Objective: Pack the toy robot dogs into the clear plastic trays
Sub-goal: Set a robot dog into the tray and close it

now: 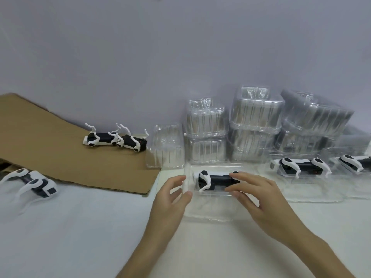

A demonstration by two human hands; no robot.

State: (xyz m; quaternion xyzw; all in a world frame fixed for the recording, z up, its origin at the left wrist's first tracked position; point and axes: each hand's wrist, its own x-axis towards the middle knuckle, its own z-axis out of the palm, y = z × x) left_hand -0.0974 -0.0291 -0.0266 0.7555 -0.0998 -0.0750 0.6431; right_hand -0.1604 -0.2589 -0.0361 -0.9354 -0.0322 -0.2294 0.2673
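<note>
The right hand (259, 194) lays fairly straight fingers on the rear of a toy dog (215, 180), which lies on its side in the clear tray (208, 216) beneath them. The left hand (170, 199) pinches that tray's left edge between thumb and fingers.

toy robot dog (216, 178) moulded in glossy black-and-white plastic. clear tray (208, 214) formed from thin transparent plastic, shiny. cardboard sheet (50, 141): brown, matt, paper-faced. tabletop (80, 227): white, smooth, matt.
</note>
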